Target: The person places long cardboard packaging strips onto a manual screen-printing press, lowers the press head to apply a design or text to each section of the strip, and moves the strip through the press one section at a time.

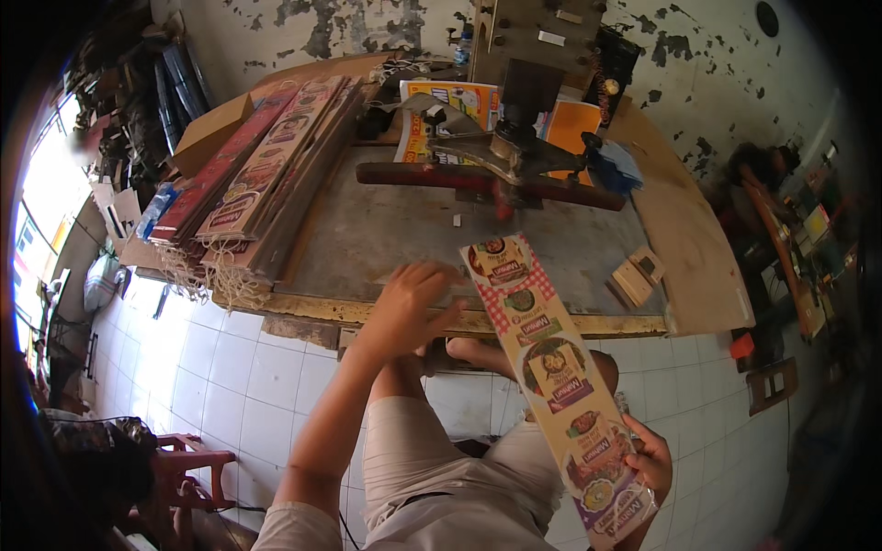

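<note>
A long, narrow printed cardboard strip with food pictures slants from the worktable toward my lap. My right hand grips its near end along the right edge, thumb on the printed face. The strip's far end lies over the front part of the tabletop. My left hand is raised above the table's front edge, just left of the strip. Its fingers and thumb are spread, slightly blurred, and nothing shows in them. From this view I cannot tell whether its fingertips touch the strip.
Stacks of similar printed strips with white strings lie on the table's left, beside a brown cardboard box. A press with a red-edged bar stands at the back. A small wooden block sits right. A red stool stands lower left.
</note>
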`<state>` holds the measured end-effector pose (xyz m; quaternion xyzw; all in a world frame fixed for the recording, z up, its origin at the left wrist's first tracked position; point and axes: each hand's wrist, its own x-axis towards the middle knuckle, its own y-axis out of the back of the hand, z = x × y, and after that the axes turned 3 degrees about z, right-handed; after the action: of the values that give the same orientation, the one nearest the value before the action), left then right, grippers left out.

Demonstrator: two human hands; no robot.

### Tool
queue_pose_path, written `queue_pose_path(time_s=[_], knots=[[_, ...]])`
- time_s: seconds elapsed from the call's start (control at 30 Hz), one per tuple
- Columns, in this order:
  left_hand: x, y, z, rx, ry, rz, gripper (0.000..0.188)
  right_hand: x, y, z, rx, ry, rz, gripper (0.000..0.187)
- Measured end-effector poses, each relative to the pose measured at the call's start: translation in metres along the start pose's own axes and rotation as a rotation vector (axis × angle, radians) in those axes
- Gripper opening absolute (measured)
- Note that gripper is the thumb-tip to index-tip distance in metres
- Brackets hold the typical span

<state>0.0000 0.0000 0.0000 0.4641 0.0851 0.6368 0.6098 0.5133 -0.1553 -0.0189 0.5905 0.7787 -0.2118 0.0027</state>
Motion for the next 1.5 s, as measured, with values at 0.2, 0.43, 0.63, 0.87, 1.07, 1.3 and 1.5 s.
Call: queue_pose_path(time_s=[0.2, 0.43, 0.63, 0.87, 1.07, 1.3, 1.5], knots=[[0.028, -0.015, -0.013, 0.063, -0.083, 0.063, 0.047, 0.029, -0.057, 0.003, -0.045, 0.013, 0.098, 0.081], [0.021, -0.031, -0.027, 0.089, -0.060, -0.004, 0.063, 0.049, -0.119, 0.018, -0.290, 0.045, 0.040, 0.077], [0.026, -0.032, -0.019, 0.102, -0.060, -0.060, 0.067, 0.042, -0.139, 0.023, -0.222, 0.000, 0.034, 0.081], [0.028, -0.029, -0.017, 0.167, -0.016, -0.110, 0.069, 0.056, -0.128, 0.025, -0.300, -0.022, -0.139, 0.087], [0.031, -0.033, -0.013, 0.204, -0.016, -0.124, 0.070, 0.062, -0.134, 0.020, -0.205, -0.041, -0.182, 0.092], [0.027, -0.027, -0.013, 0.183, -0.024, -0.083, 0.070, 0.074, -0.130, 0.001, -0.486, -0.024, -0.106, 0.082], [0.025, -0.028, -0.016, 0.205, -0.021, -0.071, 0.069, 0.157, -0.140, -0.035, -1.099, 0.509, 0.269, 0.051]])
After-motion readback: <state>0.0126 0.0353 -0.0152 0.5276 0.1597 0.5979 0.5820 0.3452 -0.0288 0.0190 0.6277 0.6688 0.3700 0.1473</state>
